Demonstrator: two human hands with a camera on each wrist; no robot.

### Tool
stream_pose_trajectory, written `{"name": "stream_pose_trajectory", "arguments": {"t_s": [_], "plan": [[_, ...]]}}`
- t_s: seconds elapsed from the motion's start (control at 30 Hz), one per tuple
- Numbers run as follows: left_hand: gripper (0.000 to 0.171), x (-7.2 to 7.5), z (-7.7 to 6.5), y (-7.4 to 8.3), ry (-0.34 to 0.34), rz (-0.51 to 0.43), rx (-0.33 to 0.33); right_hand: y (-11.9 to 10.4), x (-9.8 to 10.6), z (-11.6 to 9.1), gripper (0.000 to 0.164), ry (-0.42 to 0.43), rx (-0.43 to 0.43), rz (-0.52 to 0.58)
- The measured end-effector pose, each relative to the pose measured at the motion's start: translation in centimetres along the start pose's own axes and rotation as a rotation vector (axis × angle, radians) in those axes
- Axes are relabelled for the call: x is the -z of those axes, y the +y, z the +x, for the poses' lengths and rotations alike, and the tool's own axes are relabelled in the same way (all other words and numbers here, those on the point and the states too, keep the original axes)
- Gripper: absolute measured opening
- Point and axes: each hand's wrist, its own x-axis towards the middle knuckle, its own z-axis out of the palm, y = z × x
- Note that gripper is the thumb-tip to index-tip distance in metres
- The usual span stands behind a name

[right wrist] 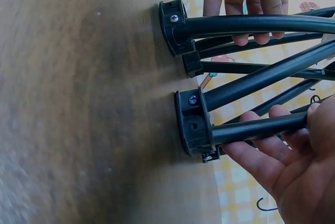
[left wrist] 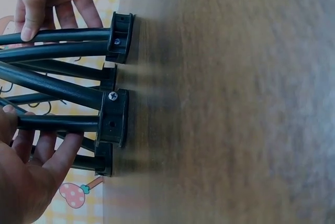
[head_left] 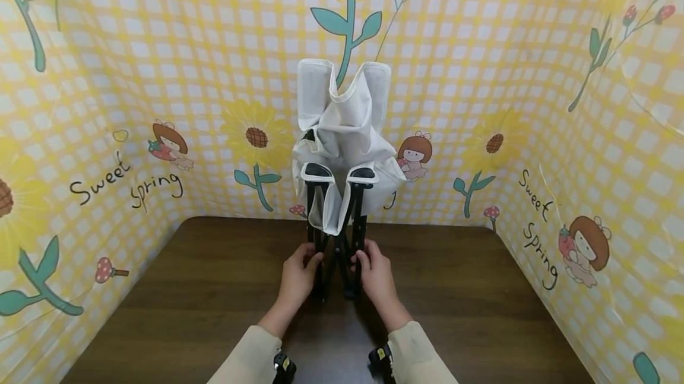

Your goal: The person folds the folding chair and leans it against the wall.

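A folding chair (head_left: 350, 120) with off-white fabric and dark tubular legs stands upright, folded together, at the middle of the table. My left hand (head_left: 298, 274) grips its legs on the left side, thumb in front and fingers behind. On the opposite side my right hand (head_left: 378, 271) holds a leg tube in the same way. Seen close in the left wrist view, dark plastic feet (left wrist: 112, 116) with screws cap the crossing legs (left wrist: 57, 85). Those feet (right wrist: 193, 122) meet the brown tabletop in the right wrist view, with fingers behind the tubes.
The brown wooden table (head_left: 454, 313) spreads out on both sides of the chair. A yellow checked cloth (head_left: 214, 75) with flowers and cartoon figures hangs behind it and along both sides. Each wrist wears a small black camera (head_left: 283, 366) on a strap near the cream sleeve.
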Motion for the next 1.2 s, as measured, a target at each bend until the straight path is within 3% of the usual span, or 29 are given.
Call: {"name": "stream_pose_trajectory", "arguments": {"t_s": [0.8, 1.2], "plan": [[0.013, -1.0, 2.1, -0.6, 0.018, 0.026, -0.065, 0.9, 0.1, 2.2, 0.019, 0.045, 0.022, -0.017], [0.010, -1.1, 2.6, -1.1, 0.008, 0.025, -0.029, 1.5, -0.3, 2.5, 0.019, 0.031, -0.017, 0.010]]}}
